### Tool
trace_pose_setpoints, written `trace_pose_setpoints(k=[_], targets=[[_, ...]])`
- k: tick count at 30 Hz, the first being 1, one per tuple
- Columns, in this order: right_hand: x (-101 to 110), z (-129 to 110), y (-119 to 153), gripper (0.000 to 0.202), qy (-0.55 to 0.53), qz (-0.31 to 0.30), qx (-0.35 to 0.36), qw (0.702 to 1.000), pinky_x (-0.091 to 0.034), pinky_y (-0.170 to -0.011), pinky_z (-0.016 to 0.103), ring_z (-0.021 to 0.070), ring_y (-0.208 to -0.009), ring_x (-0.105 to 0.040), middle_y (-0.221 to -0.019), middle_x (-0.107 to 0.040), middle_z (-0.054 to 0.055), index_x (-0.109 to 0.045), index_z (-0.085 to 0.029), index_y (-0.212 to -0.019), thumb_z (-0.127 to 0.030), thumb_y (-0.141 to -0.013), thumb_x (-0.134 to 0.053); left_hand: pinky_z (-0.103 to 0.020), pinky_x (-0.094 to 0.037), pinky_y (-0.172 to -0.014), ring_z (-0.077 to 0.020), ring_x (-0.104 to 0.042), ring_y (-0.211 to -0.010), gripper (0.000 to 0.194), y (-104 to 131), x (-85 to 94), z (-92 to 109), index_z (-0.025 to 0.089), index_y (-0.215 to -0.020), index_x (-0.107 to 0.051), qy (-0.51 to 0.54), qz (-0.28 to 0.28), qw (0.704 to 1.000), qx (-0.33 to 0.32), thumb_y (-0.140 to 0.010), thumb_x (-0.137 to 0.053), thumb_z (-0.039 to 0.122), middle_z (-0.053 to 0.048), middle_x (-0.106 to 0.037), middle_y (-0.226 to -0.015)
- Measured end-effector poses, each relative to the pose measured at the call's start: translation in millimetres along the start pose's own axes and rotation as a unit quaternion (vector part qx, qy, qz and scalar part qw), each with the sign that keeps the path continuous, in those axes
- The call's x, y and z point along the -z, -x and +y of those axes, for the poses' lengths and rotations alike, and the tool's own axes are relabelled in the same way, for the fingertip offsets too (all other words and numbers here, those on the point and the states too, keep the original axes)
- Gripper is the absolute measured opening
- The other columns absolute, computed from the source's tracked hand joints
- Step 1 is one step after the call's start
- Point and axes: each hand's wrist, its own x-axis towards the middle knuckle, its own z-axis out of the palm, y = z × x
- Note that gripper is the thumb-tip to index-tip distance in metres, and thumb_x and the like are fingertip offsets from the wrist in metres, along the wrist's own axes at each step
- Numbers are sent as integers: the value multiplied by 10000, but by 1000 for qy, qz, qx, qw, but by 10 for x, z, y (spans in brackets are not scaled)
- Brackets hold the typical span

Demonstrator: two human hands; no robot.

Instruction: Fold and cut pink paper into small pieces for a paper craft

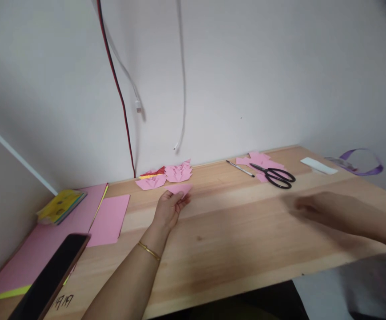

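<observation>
My left hand [170, 206] pinches a small folded piece of pink paper [181, 190] between thumb and fingers, just above the wooden table [226, 240]. Beyond it, folded pink paper shapes [178, 172] lie against the wall, one with red and yellow paper on it. My right hand [313, 206] is over the right side of the table, smeared by motion, so its fingers cannot be made out. Nearest to it are black-handled scissors [279, 178], resting partly on pink paper scraps [258, 159].
A pen [240, 169] lies left of the scissors. A white strip [319, 166] and a purple loop [376, 169] are at the far right. On the left are pink sheets [109, 220], a yellow packet [61, 206] and a dark phone [54, 271]. Cables [119, 89] hang down the wall.
</observation>
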Motion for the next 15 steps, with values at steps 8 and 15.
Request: trace_pose_setpoints(k=[8, 15], targets=[[-652, -1968, -1113, 388, -367, -105, 132, 915, -398, -593, 249, 128, -634, -534, -708, -602, 4, -589, -170, -987, -498, -781, -580, -244, -513, -642, -124, -633, -707, 320, 51, -50, 41, 139, -888, -660, -38, -14, 999, -14, -603, -785, 213, -44, -693, -846], [-1070, -2095, -1411, 362, -508, -123, 127, 843, -373, -575, 224, 113, -632, -519, -663, -583, 5, -602, -138, -769, -499, -789, -583, -243, -505, -635, -133, -618, -705, 241, -30, -15, -23, 112, -837, -670, -82, -17, 995, -53, -716, -709, 316, -55, -676, -777]])
